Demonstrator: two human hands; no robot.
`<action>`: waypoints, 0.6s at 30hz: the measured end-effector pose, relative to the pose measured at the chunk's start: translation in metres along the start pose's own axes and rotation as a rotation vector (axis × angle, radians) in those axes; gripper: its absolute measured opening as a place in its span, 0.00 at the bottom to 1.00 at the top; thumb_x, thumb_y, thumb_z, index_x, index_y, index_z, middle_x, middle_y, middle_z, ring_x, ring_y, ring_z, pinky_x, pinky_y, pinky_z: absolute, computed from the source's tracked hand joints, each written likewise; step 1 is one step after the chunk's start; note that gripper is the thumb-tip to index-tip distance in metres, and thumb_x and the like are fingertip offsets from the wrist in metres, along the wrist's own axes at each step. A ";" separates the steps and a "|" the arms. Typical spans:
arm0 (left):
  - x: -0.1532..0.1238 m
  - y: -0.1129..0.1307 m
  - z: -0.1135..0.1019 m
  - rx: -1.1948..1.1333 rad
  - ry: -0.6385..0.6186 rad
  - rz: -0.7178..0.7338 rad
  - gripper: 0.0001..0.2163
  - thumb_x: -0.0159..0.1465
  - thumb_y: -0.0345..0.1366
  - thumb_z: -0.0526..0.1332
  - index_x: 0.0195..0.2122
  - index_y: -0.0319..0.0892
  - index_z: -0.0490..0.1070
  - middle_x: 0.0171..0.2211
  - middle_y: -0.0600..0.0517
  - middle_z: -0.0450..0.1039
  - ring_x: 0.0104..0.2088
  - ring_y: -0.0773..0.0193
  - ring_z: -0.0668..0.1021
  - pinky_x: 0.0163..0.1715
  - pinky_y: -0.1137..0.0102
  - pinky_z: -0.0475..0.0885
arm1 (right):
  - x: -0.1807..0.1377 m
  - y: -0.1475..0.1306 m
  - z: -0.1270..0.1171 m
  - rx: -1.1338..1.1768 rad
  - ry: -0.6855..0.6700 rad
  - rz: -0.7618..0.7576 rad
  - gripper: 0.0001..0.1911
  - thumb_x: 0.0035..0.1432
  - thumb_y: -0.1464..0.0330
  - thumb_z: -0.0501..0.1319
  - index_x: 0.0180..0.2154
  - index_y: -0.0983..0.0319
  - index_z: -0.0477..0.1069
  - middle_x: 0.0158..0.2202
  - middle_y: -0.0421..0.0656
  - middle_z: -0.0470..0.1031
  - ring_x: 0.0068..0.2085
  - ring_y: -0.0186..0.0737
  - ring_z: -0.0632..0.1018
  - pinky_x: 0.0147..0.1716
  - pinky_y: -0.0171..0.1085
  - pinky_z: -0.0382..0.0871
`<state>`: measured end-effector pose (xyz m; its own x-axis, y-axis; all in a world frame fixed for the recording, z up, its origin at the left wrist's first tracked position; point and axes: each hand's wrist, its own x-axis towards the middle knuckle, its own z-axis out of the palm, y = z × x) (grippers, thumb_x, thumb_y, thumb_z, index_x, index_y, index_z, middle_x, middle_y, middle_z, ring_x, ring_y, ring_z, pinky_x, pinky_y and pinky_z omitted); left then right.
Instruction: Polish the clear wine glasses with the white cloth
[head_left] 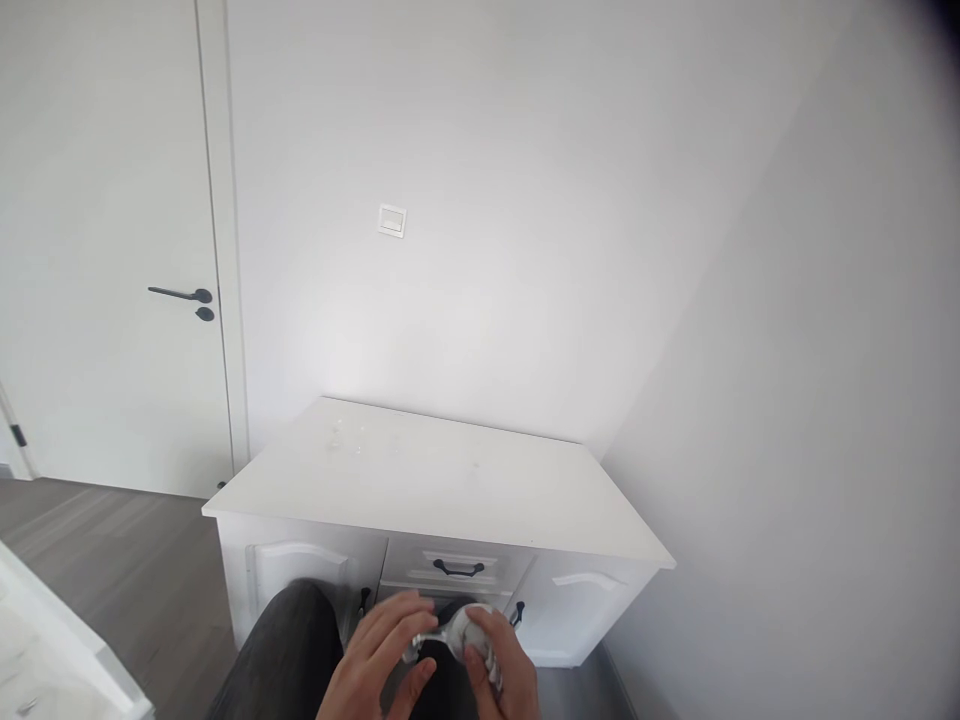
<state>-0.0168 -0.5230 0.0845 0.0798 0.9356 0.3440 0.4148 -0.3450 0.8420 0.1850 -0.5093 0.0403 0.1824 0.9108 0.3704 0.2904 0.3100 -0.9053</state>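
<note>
A small white, soft-looking bundle is held low in front of my knees. I cannot make out its exact kind. My right hand is closed around it, the thumb pressed on its near side. From the bundle a thin white part reaches left, into the space between the thumb and curved fingers of my left hand. That hand is loosely curled at this white end. My fingers partly hide the bundle. Both hands are in front of the white cabinet.
Dark handles stick out from the cabinet's drawer and doors. My dark-trousered knee is close to its front. A white door is at the left, and a light switch is on the wall. White furniture edges in at lower left.
</note>
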 end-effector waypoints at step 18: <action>0.000 -0.040 0.038 -0.668 0.079 -0.399 0.36 0.48 0.66 0.75 0.43 0.39 0.73 0.40 0.40 0.82 0.34 0.54 0.82 0.36 0.64 0.76 | -0.004 -0.005 0.032 0.515 -0.083 0.177 0.23 0.53 0.52 0.75 0.35 0.56 0.65 0.32 0.39 0.78 0.31 0.39 0.75 0.30 0.34 0.67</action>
<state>0.0013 -0.5062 0.0347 -0.0355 0.9989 -0.0296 -0.2374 0.0203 0.9712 0.1525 -0.5057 0.0368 0.1063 0.9730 0.2047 -0.2392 0.2248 -0.9446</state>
